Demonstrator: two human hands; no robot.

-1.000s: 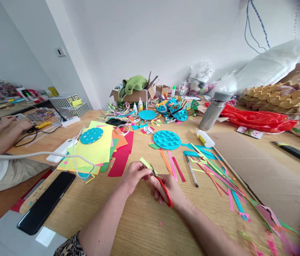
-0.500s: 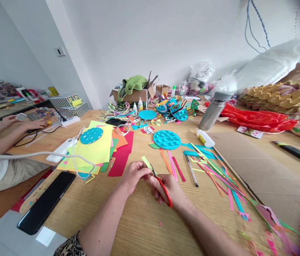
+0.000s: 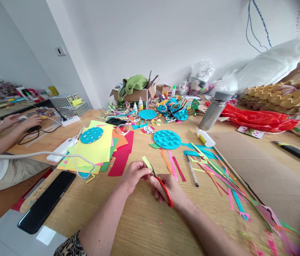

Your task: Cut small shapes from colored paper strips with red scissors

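Observation:
My left hand (image 3: 136, 176) pinches a small pale yellow-green paper strip (image 3: 146, 162), which sticks up past the fingertips. Red-handled scissors (image 3: 165, 192) are gripped in my right hand (image 3: 169, 188), with the blades pointing up and left beside the strip. Whether the blades touch the paper I cannot tell. Both hands meet low over the wooden table. Just beyond them lie orange, pink and red paper strips (image 3: 178, 168) and a blue oval (image 3: 167, 139) with a raised pattern. A pen (image 3: 192, 172) rests to the right.
Coloured paper sheets (image 3: 100, 153) and a black phone (image 3: 47, 202) lie on the left. Cut strips (image 3: 219, 170), a glue bottle (image 3: 205, 138), a steel flask (image 3: 215, 111) and cardboard (image 3: 261, 170) are on the right. Another person's hands (image 3: 31, 122) work at the far left.
My hands, the scissors and the strip look nearly the same. At the far left, the other person's hands have shifted slightly.

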